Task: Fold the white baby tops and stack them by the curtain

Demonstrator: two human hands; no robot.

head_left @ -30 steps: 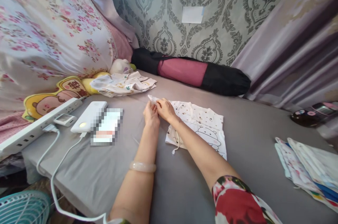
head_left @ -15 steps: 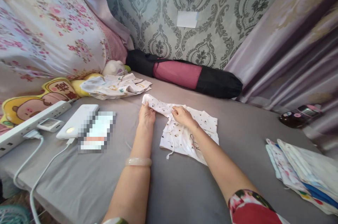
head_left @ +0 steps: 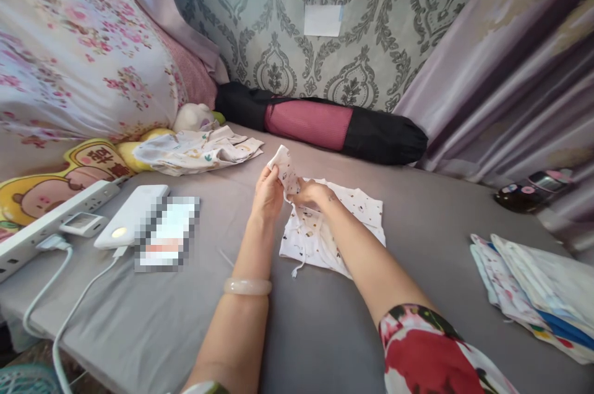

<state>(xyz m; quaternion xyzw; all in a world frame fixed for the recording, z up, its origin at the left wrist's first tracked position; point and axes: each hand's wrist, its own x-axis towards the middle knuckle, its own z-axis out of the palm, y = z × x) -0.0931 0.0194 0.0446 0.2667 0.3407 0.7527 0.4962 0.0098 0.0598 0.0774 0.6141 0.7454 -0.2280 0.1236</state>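
White garment: a small white printed cotton baby garment (head_left: 334, 227) is lying on the grey bed sheet (head_left: 417, 270).
Corner: it is being pinched up by the left hand (head_left: 268, 190) and right hand (head_left: 312, 193).

A small white printed garment (head_left: 331, 230) (one corner lifted) lies crumpled on the grey bed.

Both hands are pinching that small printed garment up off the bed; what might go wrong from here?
The left hand and right hand grip only one corner of the white printed garment, so the rest may bunch up. Its loose drawstring trails on the grey sheet and could tangle. A wide sweep left might reach the power bank.
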